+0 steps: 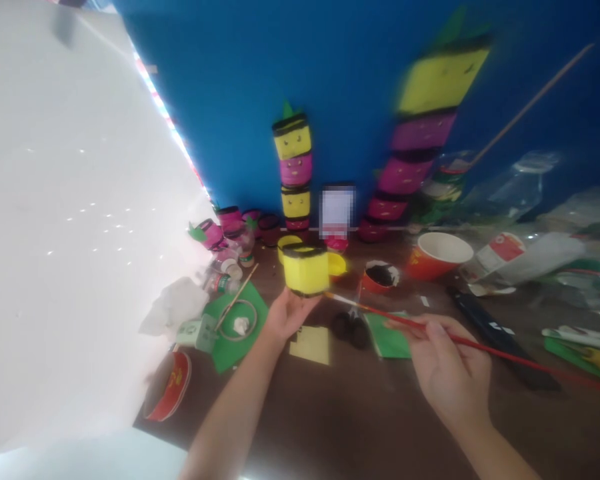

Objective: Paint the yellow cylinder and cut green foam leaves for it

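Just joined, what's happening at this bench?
The left hand holds up a yellow cup-like piece with black rims. The right hand grips a long red-handled paintbrush, its tip close to the piece's lower edge; contact is unclear. Stacks of yellow and magenta faced pieces stand against the blue wall.

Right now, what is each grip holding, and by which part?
The left grip holds the yellow container at its base, from below; the right grip holds the red paintbrush along its handle.

Deep blue wall (220,87) behind, dark brown tabletop (360,413) below, glossy white surface (70,267) leftward, scattered with small bright glints that shone.
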### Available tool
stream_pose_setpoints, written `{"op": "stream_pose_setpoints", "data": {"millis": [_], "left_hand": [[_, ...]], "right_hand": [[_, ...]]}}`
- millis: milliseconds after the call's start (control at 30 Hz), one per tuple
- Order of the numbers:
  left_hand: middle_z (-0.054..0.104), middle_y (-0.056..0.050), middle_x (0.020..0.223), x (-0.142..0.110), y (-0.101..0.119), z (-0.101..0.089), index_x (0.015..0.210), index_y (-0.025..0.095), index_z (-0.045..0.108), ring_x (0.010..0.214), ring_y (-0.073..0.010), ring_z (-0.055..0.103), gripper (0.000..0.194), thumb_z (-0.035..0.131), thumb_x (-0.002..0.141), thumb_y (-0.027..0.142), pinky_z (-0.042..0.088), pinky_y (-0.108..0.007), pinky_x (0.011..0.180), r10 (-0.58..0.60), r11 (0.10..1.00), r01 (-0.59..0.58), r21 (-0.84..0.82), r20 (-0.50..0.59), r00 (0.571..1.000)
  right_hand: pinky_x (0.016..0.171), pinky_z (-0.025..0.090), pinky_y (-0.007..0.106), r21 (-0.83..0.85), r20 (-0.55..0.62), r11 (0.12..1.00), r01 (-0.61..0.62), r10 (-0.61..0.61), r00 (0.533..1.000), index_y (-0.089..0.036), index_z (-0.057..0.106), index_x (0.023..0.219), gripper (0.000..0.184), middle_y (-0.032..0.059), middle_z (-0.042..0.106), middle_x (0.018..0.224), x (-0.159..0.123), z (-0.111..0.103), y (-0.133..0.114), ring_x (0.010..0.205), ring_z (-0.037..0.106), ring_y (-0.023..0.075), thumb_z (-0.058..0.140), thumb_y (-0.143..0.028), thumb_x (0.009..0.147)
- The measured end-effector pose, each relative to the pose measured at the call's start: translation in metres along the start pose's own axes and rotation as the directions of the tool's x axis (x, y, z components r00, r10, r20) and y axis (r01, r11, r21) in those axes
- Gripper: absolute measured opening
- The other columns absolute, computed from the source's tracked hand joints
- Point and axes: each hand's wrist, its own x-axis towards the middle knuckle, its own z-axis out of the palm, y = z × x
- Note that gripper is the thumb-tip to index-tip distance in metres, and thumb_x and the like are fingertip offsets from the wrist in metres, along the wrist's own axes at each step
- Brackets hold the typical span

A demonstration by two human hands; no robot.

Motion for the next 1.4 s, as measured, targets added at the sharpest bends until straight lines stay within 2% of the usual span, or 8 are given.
{"op": "stream_pose_setpoints", "data": {"millis": [367,500,667,767,900,1000,1133,1400], "left_hand": [[0.055,-0.016,0.128,0.0019,-0.0019,-0.0016,0.134,0.015,0.043,0.122,-0.0268,0.049,0.045,0.044,0.091,0.031,0.039,-0.042,0.104,0.005,1.0,-0.004,0.019,-0.051,0.999],[0.054,-0.016,0.129,0.0005,-0.0019,-0.001,0.134,0.015,0.043,0.123,-0.0277,0.049,0.046,0.045,0.091,0.032,0.038,-0.044,0.105,-0.005,1.0,0.006,0.024,-0.041,0.999],[0.053,-0.016,0.13,0.0008,-0.0009,-0.002,0.133,0.014,0.045,0.124,-0.0279,0.047,0.046,0.044,0.091,0.033,0.035,-0.045,0.106,-0.013,0.999,0.014,0.031,-0.031,0.999],[0.054,-0.016,0.129,0.0022,-0.0012,-0.0037,0.132,0.015,0.045,0.124,-0.0266,0.048,0.044,0.043,0.092,0.031,0.035,-0.044,0.107,-0.008,0.999,0.009,0.033,-0.036,0.999],[0.055,-0.015,0.129,0.0022,-0.0022,-0.0047,0.132,0.016,0.046,0.124,-0.027,0.048,0.044,0.044,0.091,0.034,0.035,-0.044,0.107,-0.005,1.0,0.006,0.028,-0.038,0.999],[0.054,-0.016,0.129,0.0011,-0.0015,-0.0031,0.132,0.015,0.046,0.124,-0.0283,0.048,0.046,0.044,0.091,0.035,0.035,-0.045,0.106,-0.008,1.0,0.008,0.019,-0.025,1.0],[0.054,-0.019,0.128,0.0013,0.0004,0.0003,0.131,0.011,0.046,0.122,-0.0291,0.05,0.046,0.042,0.092,0.034,0.037,-0.045,0.104,0.029,1.0,-0.029,0.003,-0.011,1.0],[0.057,-0.017,0.126,0.0018,-0.001,-0.0026,0.128,0.013,0.049,0.124,-0.0285,0.047,0.044,0.046,0.09,0.035,0.036,-0.045,0.106,0.016,1.0,-0.016,-0.011,-0.03,0.999]], "right_hand": [[0.07,0.059,0.038,0.009,0.158,1.0,0.016,-0.017,0.987,-0.024,0.07,0.076,0.008,0.0011,0.07,0.071,-0.0064,0.0054,-0.0017,0.068,0.07,0.021,0.066,-0.031,0.076],[0.072,0.059,0.041,-0.006,0.139,1.0,0.002,-0.002,0.99,-0.023,0.07,0.075,0.01,0.0017,0.07,0.069,-0.0045,0.0047,0.0004,0.069,0.071,0.0223,0.065,-0.032,0.076],[0.068,0.059,0.029,0.031,0.059,0.999,0.007,-0.009,0.998,-0.022,0.07,0.072,0.009,0.0001,0.07,0.065,-0.0004,0.0034,-0.0019,0.063,0.07,0.0167,0.07,-0.031,0.072],[0.066,0.059,0.027,0.067,0.087,0.998,-0.003,-0.002,0.996,-0.022,0.071,0.072,0.009,-0.001,0.069,0.065,-0.0006,0.0046,-0.004,0.065,0.069,0.0155,0.071,-0.031,0.071],[0.066,0.059,0.032,0.037,0.135,0.999,-0.015,0.01,0.991,-0.023,0.071,0.073,0.009,-0.0003,0.07,0.068,-0.0029,0.0068,-0.0035,0.063,0.069,0.0171,0.068,-0.032,0.074],[0.066,0.059,0.033,0.02,0.102,1.0,-0.002,0.0,0.995,-0.023,0.07,0.073,0.009,0.0003,0.07,0.068,-0.0022,0.0054,-0.0023,0.063,0.069,0.0179,0.068,-0.032,0.074],[0.066,0.059,0.028,0.046,0.04,0.999,0.02,-0.022,0.999,-0.021,0.07,0.072,0.009,0.0,0.071,0.068,0.002,0.0013,-0.0038,0.063,0.069,0.0156,0.071,-0.031,0.071],[0.07,0.058,0.025,0.049,0.084,0.999,0.003,-0.008,0.996,-0.022,0.07,0.074,0.009,-0.0012,0.07,0.069,-0.0014,0.0026,0.0,0.068,0.069,0.0138,0.07,-0.031,0.073]]}}
